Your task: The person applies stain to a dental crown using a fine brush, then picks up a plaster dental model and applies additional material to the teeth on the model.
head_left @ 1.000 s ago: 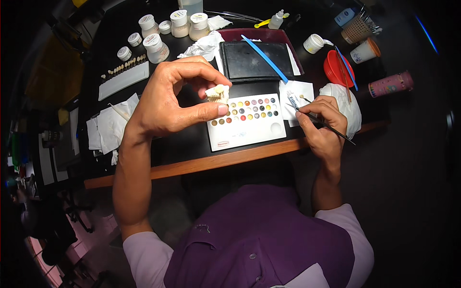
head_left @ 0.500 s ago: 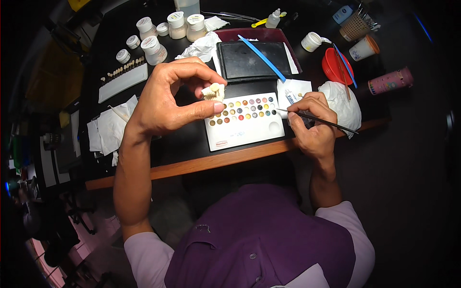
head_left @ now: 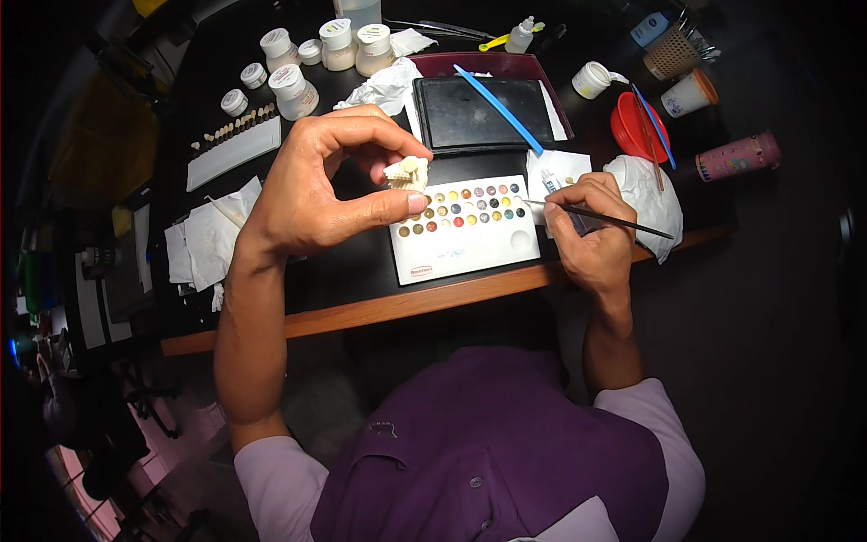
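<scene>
My left hand (head_left: 302, 185) is closed, holding a small cream dental model (head_left: 408, 174) between thumb and fingers above the left end of a white palette. My right hand (head_left: 598, 230) is closed around a thin dark-handled paintbrush (head_left: 601, 217). The brush tip points left and lies over the right end of the palette's colour rows; whether it touches a well cannot be seen. The white palette (head_left: 470, 257) lies flat near the table's front edge, with rows of small round coloured wells. My left thumb and the model hide part of its upper left side.
Behind the palette lies a black tray (head_left: 488, 113) with a blue stick (head_left: 498, 110) across it. White-lidded jars (head_left: 293, 93) and a row of shade tabs (head_left: 237, 143) stand at the left. A red bowl (head_left: 635, 126), crumpled tissue (head_left: 652, 194) and a pink bottle (head_left: 738, 156) are at the right.
The view has shifted slightly, moving the table items a little to the right in the picture. Both hands keep their grips, with the brush tip still over the palette's right side.
</scene>
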`<state>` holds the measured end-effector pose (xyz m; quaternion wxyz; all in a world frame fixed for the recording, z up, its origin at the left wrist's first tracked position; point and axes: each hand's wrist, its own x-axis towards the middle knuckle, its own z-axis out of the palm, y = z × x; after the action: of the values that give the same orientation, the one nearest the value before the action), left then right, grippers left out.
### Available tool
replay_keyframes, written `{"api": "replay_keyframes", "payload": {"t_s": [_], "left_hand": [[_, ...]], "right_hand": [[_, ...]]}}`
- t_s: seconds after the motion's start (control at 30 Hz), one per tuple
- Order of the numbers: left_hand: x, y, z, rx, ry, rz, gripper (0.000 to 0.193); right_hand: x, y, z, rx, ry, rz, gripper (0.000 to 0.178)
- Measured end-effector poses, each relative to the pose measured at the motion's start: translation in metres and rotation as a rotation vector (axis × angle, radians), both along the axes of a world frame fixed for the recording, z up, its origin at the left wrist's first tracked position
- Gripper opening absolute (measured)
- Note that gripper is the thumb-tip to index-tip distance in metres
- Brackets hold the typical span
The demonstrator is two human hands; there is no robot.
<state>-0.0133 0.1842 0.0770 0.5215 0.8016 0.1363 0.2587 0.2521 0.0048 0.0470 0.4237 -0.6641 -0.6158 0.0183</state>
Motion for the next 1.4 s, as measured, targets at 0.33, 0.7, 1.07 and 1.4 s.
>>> {"api": "replay_keyframes", "payload": {"t_s": [0.33, 0.7, 1.07, 1.4], "left_hand": [[0.0, -0.003, 0.0, -0.005, -0.002, 0.006, 0.036], [0.004, -0.001, 0.002, -0.008, 0.029, -0.008, 0.037], [0.001, -0.001, 0.004, -0.009, 0.036, 0.02, 0.036], [-0.001, -0.001, 0.001, -0.01, 0.03, 0.024, 0.034]], "right_hand": [[0.012, -0.017, 0.0, -0.006, -0.193, -0.063, 0.008], [-0.035, 0.002, 0.042, 0.355, 0.048, 0.282, 0.021], [-0.088, 0.03, 0.038, 0.5, -0.034, 0.487, 0.037], [-0.086, 0.027, 0.042, 0.454, -0.022, 0.516, 0.034]]}}
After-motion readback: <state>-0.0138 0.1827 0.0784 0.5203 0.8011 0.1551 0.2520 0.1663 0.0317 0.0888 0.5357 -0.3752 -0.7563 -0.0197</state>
